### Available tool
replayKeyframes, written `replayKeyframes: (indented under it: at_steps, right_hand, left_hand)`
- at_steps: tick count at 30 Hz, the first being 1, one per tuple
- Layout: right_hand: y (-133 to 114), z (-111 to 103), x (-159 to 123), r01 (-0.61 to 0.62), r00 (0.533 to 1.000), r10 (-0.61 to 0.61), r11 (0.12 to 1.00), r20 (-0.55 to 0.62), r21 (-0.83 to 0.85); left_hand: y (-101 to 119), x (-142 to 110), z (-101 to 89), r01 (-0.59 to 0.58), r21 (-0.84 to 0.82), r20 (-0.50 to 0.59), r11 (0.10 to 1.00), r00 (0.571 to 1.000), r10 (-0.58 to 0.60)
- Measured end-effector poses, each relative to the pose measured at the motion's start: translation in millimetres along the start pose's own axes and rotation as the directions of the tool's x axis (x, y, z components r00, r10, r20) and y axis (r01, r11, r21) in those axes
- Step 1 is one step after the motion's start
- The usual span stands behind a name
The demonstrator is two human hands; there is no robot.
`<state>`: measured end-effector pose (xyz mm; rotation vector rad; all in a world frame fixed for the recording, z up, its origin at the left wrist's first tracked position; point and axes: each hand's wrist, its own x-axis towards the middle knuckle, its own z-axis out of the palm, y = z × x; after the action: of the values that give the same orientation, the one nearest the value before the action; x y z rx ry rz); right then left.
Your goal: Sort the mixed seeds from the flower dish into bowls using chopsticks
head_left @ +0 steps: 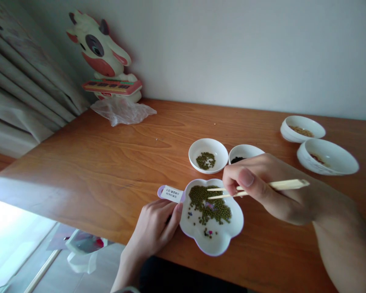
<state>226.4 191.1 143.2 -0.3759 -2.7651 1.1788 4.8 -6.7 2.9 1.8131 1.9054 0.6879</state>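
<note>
A person sits at a wooden table, seen from above over their own two hands. The right hand is closed around a pair of wooden chopsticks, pinching them between thumb and fingers. The chopstick tips hang just above a pile of small green beans in a white flower-shaped dish near the table's front edge. A few dark and pinkish bits lie among the beans.

The left hand rests on the table with its fingers loosely curled, fingertips touching the left rim of the dish. Just beside those fingers lies a small white label with a purple tab.

Behind the dish stand two small white bowls, one holding green beans, one holding black beans. Further right, well apart, are two more white bowls. At the far left corner stands a toy cow over a crumpled clear plastic bag.
</note>
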Motion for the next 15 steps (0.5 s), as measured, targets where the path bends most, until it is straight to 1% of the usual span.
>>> replayKeyframes:
  at_steps: [2,4,8,15]
  right_hand:
    - [1.7,2.8,2.5,0.037,0.999,-0.036,0.999,-0.011,0.017]
    - [3.3,5.2,3.8,0.048,0.998,-0.046,0.998,-0.039,0.03]
    - [6.0,7.8,4.6,0.024,0.997,-0.02,0.998,-0.072,0.058]
    - [8.0,9.1,5.1,-0.017,0.998,0.022,0.997,-0.065,0.075]
  left_hand:
    - [0.3,0.3,0.1,0.002,-0.01,0.009,1.0,1.0,-0.002]
    - [-0.3,0.2,0.6,0.007,-0.016,0.013,1.0,1.0,-0.007]
    - [-3.5,-1.8,2.3,-0.006,-0.024,0.016,1.0,1.0,0.006]
    - [-7.4,-3.2,4.3,-0.003,-0.027,0.008,1.0,1.0,0.003]
